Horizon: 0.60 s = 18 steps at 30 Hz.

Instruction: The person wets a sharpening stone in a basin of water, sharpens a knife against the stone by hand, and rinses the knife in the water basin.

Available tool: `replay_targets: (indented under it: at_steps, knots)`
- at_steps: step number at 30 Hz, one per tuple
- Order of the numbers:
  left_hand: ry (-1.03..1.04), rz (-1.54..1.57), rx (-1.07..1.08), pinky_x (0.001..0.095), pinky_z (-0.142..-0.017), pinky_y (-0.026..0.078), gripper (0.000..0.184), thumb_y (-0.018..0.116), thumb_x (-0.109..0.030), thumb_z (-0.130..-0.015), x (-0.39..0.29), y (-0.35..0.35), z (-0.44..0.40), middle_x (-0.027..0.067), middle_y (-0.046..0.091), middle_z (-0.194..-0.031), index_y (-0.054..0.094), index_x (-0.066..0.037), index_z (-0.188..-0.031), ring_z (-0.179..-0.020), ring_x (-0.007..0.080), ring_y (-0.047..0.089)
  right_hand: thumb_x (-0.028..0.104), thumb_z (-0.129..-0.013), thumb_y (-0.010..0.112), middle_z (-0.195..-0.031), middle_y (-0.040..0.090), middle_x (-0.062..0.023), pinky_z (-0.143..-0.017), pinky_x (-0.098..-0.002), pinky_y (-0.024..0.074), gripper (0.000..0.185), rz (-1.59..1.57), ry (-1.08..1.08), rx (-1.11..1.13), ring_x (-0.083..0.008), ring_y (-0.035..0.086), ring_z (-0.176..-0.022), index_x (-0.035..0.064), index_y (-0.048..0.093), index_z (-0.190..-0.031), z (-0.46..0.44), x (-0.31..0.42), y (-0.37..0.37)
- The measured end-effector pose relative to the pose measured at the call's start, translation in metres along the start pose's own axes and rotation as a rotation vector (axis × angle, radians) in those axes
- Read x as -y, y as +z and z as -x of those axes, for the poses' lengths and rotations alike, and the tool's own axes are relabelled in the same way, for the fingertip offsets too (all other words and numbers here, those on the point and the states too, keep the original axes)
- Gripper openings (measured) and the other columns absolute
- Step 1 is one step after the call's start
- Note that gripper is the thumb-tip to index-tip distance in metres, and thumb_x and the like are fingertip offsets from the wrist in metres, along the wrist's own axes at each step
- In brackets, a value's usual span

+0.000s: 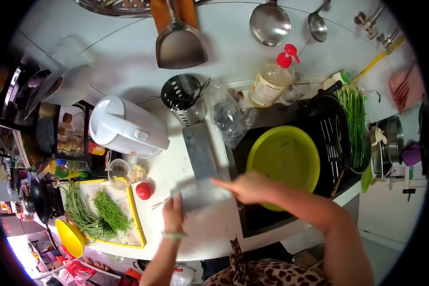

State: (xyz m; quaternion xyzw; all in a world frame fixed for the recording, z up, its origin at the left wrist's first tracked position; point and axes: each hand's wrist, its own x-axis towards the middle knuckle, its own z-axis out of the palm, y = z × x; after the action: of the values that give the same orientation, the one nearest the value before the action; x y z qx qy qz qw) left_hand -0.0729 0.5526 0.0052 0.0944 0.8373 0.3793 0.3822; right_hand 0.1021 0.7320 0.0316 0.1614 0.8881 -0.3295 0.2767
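Between my hands is a flat grey rectangular thing (202,196), shaped like a cleaver blade but smeared by motion. My left hand (173,213) is closed at its left edge. At its upper right corner, my right hand (252,188) is closed, with a finger-like tip reaching over the grey surface; blur hides the exact grip. Just beyond lies a long dark grey slab (200,150) on the white counter (176,164). A red tomato (144,190) sits left of my left hand. Under my right forearm stands a green basin (283,162).
A yellow-edged cutting board (137,224) bears long beans (83,209) and chopped green pieces (110,212). Behind stand a white kettle (128,126), a perforated utensil holder (183,100) and a red-topped pump bottle (270,81). A wok (364,159) with green stalks (350,119) is at right.
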Motion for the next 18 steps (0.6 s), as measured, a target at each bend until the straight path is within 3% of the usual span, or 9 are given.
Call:
replay_targets:
  at_steps: [2,4,6,8,10,12,14,15,18]
  knots:
    - [-0.109,0.032,0.006,0.0253,-0.032,0.031,0.035,0.052,-0.03,-0.09,0.012,0.002,0.024,0.005,0.048,-0.054,0.057,0.005,-0.088,-0.033,0.0115,0.039,0.005,-0.075,0.055,-0.075,0.064,-0.0109,-0.056,-0.0366,0.0491,0.077,-0.093,-0.161,-0.14,-0.0218,0.061,-0.057,0.0275,0.024,-0.141,0.013,0.0,0.023]
    - [0.019,0.07,-0.015,0.025,-0.033,0.032,0.034,0.053,-0.029,-0.09,0.0,0.0,-0.001,0.0046,0.047,-0.053,0.056,0.004,-0.084,-0.036,0.0106,0.04,0.004,-0.075,0.054,-0.076,0.065,-0.0097,-0.055,-0.0345,0.0489,0.076,0.049,-0.013,-0.002,-0.02,0.06,-0.055,0.0292,0.025,-0.141,-0.006,0.001,-0.007]
    - [0.242,0.042,-0.058,0.0268,-0.035,0.032,0.033,0.05,-0.028,-0.091,-0.005,-0.004,-0.063,0.0031,0.045,-0.052,0.054,0.002,-0.078,-0.039,0.01,0.04,0.005,-0.075,0.053,-0.079,0.065,-0.0079,-0.056,-0.0349,0.0493,0.074,0.094,-0.036,-0.155,-0.0198,0.061,-0.059,0.0287,0.027,-0.14,-0.043,-0.013,-0.035]
    - [0.091,0.108,-0.057,0.0277,-0.036,0.033,0.036,0.05,-0.029,-0.091,-0.04,-0.007,-0.067,0.0058,0.049,-0.052,0.055,0.003,-0.075,-0.039,0.012,0.041,0.005,-0.075,0.053,-0.08,0.065,-0.0091,-0.058,-0.0361,0.05,0.074,0.005,-0.167,-0.308,-0.0212,0.062,-0.063,0.0282,0.027,-0.14,-0.059,-0.026,-0.035]
    - [0.127,-0.034,-0.004,0.0269,-0.035,0.033,0.035,0.051,-0.03,-0.091,-0.002,-0.01,-0.05,0.0061,0.051,-0.054,0.057,0.003,-0.079,-0.038,0.0121,0.043,0.006,-0.076,0.054,-0.078,0.063,-0.0127,-0.062,-0.0399,0.0498,0.074,-0.027,-0.028,-0.08,-0.0268,0.062,-0.064,0.0274,0.026,-0.141,-0.029,-0.007,-0.032]
    - [0.074,0.01,-0.018,0.0244,-0.032,0.029,0.033,0.051,-0.031,-0.09,0.017,-0.004,0.003,0.0032,0.046,-0.053,0.055,0.0,-0.081,-0.035,0.0116,0.039,0.005,-0.075,0.055,-0.073,0.062,-0.0115,-0.057,-0.0357,0.0496,0.078,0.013,-0.004,0.039,-0.0216,0.061,-0.06,0.029,0.022,-0.142,-0.001,0.006,0.002]
    - [-0.125,0.074,0.0,0.0261,-0.031,0.028,0.035,0.051,-0.032,-0.09,0.01,-0.001,0.025,0.0033,0.048,-0.053,0.056,0.002,-0.082,-0.034,0.0112,0.039,0.007,-0.077,0.055,-0.07,0.061,-0.0113,-0.055,-0.0358,0.0493,0.076,-0.145,-0.171,-0.129,-0.0204,0.061,-0.057,0.0297,0.022,-0.142,0.006,-0.007,0.037]
    - [-0.057,0.048,-0.012,0.0262,-0.032,0.03,0.034,0.052,-0.03,-0.09,0.005,-0.002,0.015,0.0038,0.048,-0.053,0.056,0.003,-0.082,-0.035,0.0113,0.04,0.007,-0.077,0.053,-0.07,0.062,-0.0113,-0.055,-0.0375,0.0495,0.075,-0.084,-0.087,0.0,-0.0217,0.06,-0.056,0.0299,0.022,-0.142,0.001,0.0,0.015]
    - [0.228,0.003,-0.086,0.0269,-0.033,0.031,0.033,0.051,-0.029,-0.091,-0.002,-0.005,-0.07,0.0047,0.048,-0.053,0.055,0.001,-0.079,-0.037,0.0119,0.04,0.007,-0.076,0.052,-0.076,0.064,-0.0084,-0.058,-0.0377,0.0487,0.072,0.035,-0.034,-0.145,-0.0228,0.062,-0.062,0.0282,0.027,-0.14,-0.043,-0.009,-0.037]
